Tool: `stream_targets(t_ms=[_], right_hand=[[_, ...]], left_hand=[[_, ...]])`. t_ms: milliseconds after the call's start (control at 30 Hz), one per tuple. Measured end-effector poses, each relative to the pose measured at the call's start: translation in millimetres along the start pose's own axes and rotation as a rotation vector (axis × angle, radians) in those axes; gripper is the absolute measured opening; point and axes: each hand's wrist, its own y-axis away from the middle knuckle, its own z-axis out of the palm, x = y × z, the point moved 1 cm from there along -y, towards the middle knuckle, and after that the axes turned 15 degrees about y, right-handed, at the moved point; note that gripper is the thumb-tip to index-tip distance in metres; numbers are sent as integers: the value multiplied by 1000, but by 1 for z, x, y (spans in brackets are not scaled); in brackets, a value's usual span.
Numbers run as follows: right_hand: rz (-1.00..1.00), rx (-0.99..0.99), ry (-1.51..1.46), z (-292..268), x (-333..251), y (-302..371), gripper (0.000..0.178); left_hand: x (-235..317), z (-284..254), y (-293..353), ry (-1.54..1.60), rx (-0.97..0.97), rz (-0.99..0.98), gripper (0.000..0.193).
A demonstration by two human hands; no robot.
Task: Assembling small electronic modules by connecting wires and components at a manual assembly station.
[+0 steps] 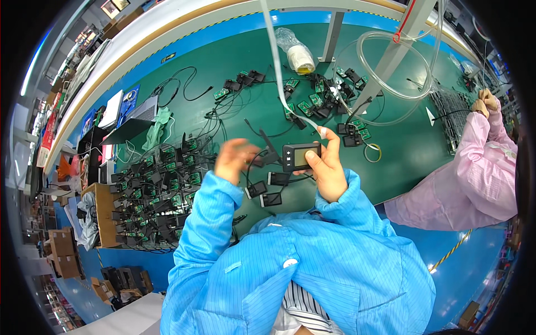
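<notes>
My right hand (330,174) is closed on a small black device with a screen (301,157), thumb pressed on its face. A pale flexible tube (281,84) hangs from above, and its lower end meets the index finger of that hand; whether it is gripped I cannot tell. My left hand (234,160) is smeared by motion, to the left of the device. Close to its fingers is a black flat part (269,146) with a cable; contact is unclear. Below lie several black modules with cables (271,199) on the green mat.
On the left, a wire rack (159,195) holds many circuit boards with black modules. More boards (318,103) lie farther back. A coiled clear hose (391,67) hangs by a metal post (385,61). At right, a co-worker in pink (474,162) handles something at another rack (449,120).
</notes>
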Motion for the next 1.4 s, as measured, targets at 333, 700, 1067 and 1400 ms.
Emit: stream_targets(t_ms=[333,700,1067,1400], right_hand=[[179,-15,-542,40,-10,2,60],[256,-222,-519,28,-6,0,68],[-158,-94,-185,25,2,15,89],[-476,-136,121,27,-1,21,90]], left_hand=[[-87,57,28,-345,94,1038,71],[64,46,26,-1339,199,1195,54],[66,50,40,60,-170,89,33],[41,78,45,-209,-42,391,30]])
